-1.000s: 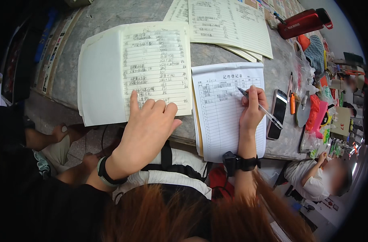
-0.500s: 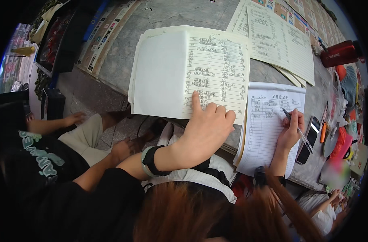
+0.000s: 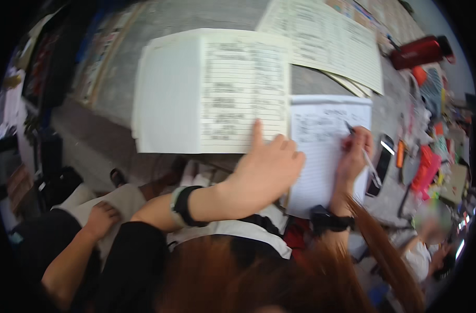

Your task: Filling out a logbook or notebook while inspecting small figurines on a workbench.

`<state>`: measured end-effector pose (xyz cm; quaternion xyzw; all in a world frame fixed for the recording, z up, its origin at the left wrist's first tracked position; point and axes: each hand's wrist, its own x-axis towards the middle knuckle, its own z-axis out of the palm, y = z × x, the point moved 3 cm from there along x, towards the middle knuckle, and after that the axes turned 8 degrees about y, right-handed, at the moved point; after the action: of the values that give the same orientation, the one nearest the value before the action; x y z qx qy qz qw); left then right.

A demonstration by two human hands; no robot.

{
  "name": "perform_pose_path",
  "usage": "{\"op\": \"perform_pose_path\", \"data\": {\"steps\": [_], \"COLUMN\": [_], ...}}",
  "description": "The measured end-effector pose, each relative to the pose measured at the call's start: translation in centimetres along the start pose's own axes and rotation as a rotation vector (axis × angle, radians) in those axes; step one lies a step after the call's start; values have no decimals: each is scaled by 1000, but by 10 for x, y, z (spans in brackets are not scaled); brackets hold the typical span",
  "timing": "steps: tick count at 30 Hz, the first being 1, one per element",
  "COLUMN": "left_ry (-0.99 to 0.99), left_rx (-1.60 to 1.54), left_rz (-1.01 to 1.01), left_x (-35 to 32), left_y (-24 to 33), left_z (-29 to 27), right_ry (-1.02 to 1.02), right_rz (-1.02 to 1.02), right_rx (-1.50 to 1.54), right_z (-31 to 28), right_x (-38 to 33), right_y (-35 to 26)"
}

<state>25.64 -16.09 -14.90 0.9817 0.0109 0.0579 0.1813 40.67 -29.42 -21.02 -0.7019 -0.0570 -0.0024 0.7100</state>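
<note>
An open notebook of ruled, handwritten pages lies flat at the near edge of a grey tabletop, its left side a blank pale sheet, its right side lined with entries blurred beyond reading. A person's left hand reaches across the lower right page, index finger extended toward the lines, the other fingers curled in and gripping nothing; whether the fingertip presses the paper cannot be told.

Just beside the notebook, to the right, lies a white form pad, printed with rows and written on near the top. The right hand is over its right side, thumb and fingers pinching a slim pen, the dark tip angled toward the written rows. Contact between tip and paper is too blurred to tell.

A black strap and a pale green bangle circle the left wrist; a bulky black wristband circles the right. Right of the pad lie a dark smartphone and a small orange object. Beyond the notebook and pad, more ruled sheets overlap, with a red bottle on its side in the view near them. At left, another person's hand rests over light trousers.
</note>
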Motion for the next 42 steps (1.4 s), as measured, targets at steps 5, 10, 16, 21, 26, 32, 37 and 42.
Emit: {"op": "perform_pose_path", "data": {"steps": [5,10,16,21,26,32,37,42], "left_ry": [-66,-57,-9,-85,-93,-94,-100,-42], "left_rx": [-23,5,84,171,189,185,178,146], "left_rz": [-15,-26,-34,-17,-15,-12,-8,-20], "left_x": [5,0,-1,5,3,2,0,0], "left_y": [6,4,6,8,8,5,5,4], "left_z": [-8,0,5,5,7,9,7,11], "right_ry": [-96,-47,45,36,78,99,81,155], "right_rz": [6,-155,-132,-207,-194,-201,-203,-303], "right_rx": [-83,-265,-273,-343,-340,-328,-327,-351], "right_z": [-9,-3,-8,-9,-8,-5,-7,-14], "right_x": [5,2,4,6,6,6,4,9], "right_y": [-6,-9,-1,-8,-6,-5,-6,4]}}
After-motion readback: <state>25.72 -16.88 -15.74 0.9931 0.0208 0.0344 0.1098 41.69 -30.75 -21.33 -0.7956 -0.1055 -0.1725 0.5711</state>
